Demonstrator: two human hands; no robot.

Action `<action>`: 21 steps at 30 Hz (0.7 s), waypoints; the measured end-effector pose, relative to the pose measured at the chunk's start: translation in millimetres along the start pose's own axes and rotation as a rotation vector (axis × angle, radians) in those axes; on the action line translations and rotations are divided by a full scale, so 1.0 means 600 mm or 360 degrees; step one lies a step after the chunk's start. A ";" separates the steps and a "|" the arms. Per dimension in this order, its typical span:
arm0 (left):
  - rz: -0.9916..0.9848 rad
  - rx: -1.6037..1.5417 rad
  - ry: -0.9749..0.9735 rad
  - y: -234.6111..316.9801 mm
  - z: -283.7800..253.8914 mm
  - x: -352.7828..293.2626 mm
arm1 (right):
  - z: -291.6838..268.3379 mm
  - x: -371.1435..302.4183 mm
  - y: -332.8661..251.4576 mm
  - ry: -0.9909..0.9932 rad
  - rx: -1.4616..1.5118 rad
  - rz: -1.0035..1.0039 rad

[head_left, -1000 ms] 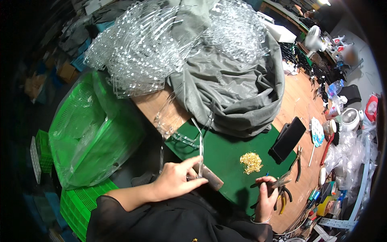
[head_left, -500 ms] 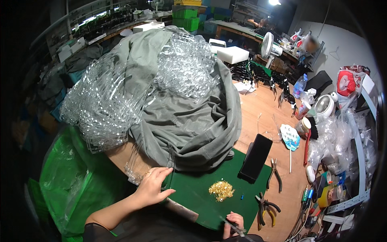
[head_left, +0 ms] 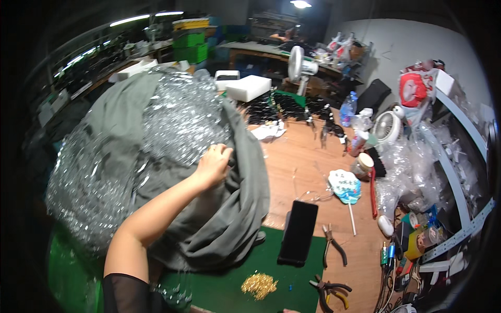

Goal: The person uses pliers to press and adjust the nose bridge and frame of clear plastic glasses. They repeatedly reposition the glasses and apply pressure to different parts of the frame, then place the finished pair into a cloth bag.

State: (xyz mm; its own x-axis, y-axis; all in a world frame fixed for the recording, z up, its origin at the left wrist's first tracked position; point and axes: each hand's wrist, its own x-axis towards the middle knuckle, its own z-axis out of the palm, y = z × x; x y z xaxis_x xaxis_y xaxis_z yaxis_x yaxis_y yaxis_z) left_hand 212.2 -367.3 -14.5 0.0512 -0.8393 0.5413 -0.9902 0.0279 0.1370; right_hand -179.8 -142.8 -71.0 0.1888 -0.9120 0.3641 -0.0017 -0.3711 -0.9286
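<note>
My left hand (head_left: 213,166) reaches over the grey cloth (head_left: 219,229) to the right edge of a heap of clear, shiny thin frames (head_left: 180,117). Its fingers are bent down at the heap's edge, and what they grip is hidden. Only a sliver of my right hand (head_left: 290,311) shows at the lower edge; its fingers are out of sight. On the green mat (head_left: 219,287) lies a small pile of gold-coloured bits (head_left: 259,285), with a tiny blue piece (head_left: 290,287) beside it. More clear frames (head_left: 88,193) bulge out at the left of the cloth.
A black phone (head_left: 298,232) rests across the mat's far edge. Two pliers, one dark-handled (head_left: 334,245) and one yellow-and-black (head_left: 331,293), lie right of it. Farther off are a fan-shaped sign (head_left: 344,186), a white fan (head_left: 387,127), a bottle (head_left: 348,108) and black frames (head_left: 287,107).
My left hand has gone from the mat's near left edge up and forward to the heap. My right hand, with a thin tool, has dropped almost out of view. The whole view has shifted.
</note>
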 end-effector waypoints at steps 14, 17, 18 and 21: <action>-0.0058 0.0177 0.0321 -0.074 0.021 0.071 | 0.002 -0.014 0.008 0.0127 -0.0054 0.0053; -0.0091 -0.0436 0.0264 0.012 -0.059 -0.020 | -0.013 -0.032 0.020 0.0186 -0.0131 -0.0043; -0.0085 -0.0374 0.0140 0.026 -0.061 -0.073 | -0.013 -0.037 0.028 0.0203 -0.0109 -0.0069; -0.0168 -0.0313 -0.0195 0.018 -0.039 -0.230 | 0.014 -0.035 0.043 0.0217 0.0126 -0.0074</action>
State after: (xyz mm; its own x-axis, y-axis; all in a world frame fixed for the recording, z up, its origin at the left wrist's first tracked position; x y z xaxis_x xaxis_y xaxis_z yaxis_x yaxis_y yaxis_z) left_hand 197.6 -238.4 -68.5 0.1252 -0.9025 0.4122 -0.9352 0.0314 0.3528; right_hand -175.6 -132.0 -103.0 0.0517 -0.9114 0.4084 0.0822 -0.4036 -0.9112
